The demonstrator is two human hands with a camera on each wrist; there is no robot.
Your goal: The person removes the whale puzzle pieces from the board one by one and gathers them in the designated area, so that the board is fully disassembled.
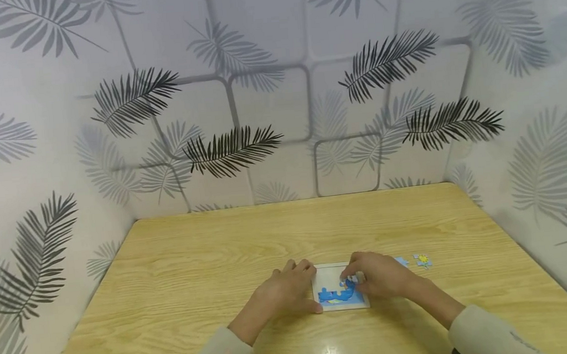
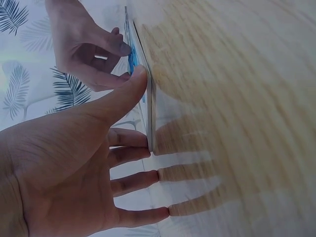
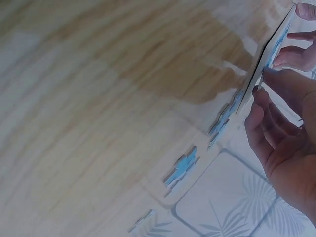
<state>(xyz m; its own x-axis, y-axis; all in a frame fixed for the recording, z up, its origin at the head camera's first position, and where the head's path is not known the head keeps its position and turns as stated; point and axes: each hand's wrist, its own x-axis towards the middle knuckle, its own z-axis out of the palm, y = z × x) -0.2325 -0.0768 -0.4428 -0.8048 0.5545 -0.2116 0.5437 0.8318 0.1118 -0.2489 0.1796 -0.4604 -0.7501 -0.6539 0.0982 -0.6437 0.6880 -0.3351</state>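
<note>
A small jigsaw tray (image 1: 342, 307) with a pale rim lies on the table, its lower part filled with blue picture pieces (image 1: 334, 295). My left hand (image 1: 288, 289) is at its left side, thumb at the near left corner and fingers toward the far one. In the left wrist view the left hand (image 2: 69, 158) has its fingers extended, fingertips at the table and tray edge, thumb on the rim. My right hand (image 1: 382, 273) pinches a blue puzzle piece (image 1: 350, 284) over the tray's right part, partly hidden by the fingers. The right wrist view shows the right hand (image 3: 291, 143) at the tray edge.
Loose puzzle pieces lie right of the tray: a blue one (image 1: 402, 261) partly behind the right hand and one with a yellow flower (image 1: 423, 260). The wooden table (image 1: 195, 256) meets a leaf-patterned wall (image 1: 269, 117) at the back.
</note>
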